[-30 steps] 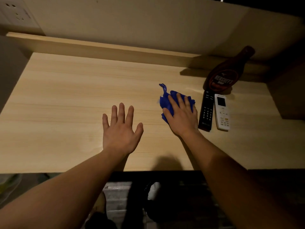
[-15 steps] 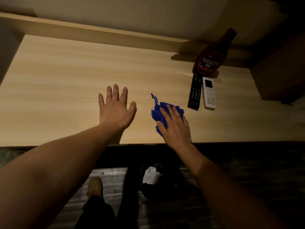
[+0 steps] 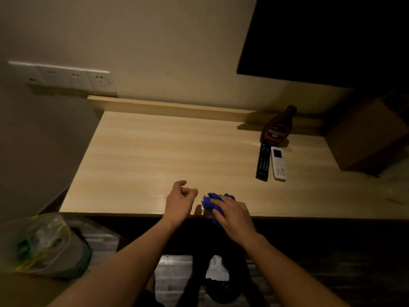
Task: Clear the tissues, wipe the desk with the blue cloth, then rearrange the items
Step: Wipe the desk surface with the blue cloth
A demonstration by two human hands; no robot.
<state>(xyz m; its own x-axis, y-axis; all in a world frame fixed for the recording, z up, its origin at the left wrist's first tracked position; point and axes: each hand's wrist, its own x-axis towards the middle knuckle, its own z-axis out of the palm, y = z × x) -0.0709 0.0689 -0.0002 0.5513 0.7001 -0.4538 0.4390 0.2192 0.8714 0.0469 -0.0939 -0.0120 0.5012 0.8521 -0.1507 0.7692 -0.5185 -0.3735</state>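
Observation:
My right hand [image 3: 233, 214] lies on the crumpled blue cloth [image 3: 209, 201] at the front edge of the light wooden desk [image 3: 155, 156], fingers closed over it; part of the cloth hangs past the edge. Just left of it my left hand [image 3: 180, 199] rests on the desk with its fingers curled in and nothing in it. White tissues [image 3: 218, 268] sit in a dark bin on the floor under the desk. At the back right stand a brown syrup bottle [image 3: 276, 129], a black remote [image 3: 263, 161] and a white remote [image 3: 278, 162] side by side.
A bag-lined bin [image 3: 42, 244] stands on the floor at the left. Wall sockets [image 3: 73, 79] are above the desk's back left. A brown box-like cabinet [image 3: 371, 134] borders the desk on the right. A raised wooden ledge [image 3: 177, 107] runs along the back.
My right hand has dragged the blue cloth toward me to the desk's front edge. My left hand has drawn back and curled from flat and spread. The view has pulled back and tilted up.

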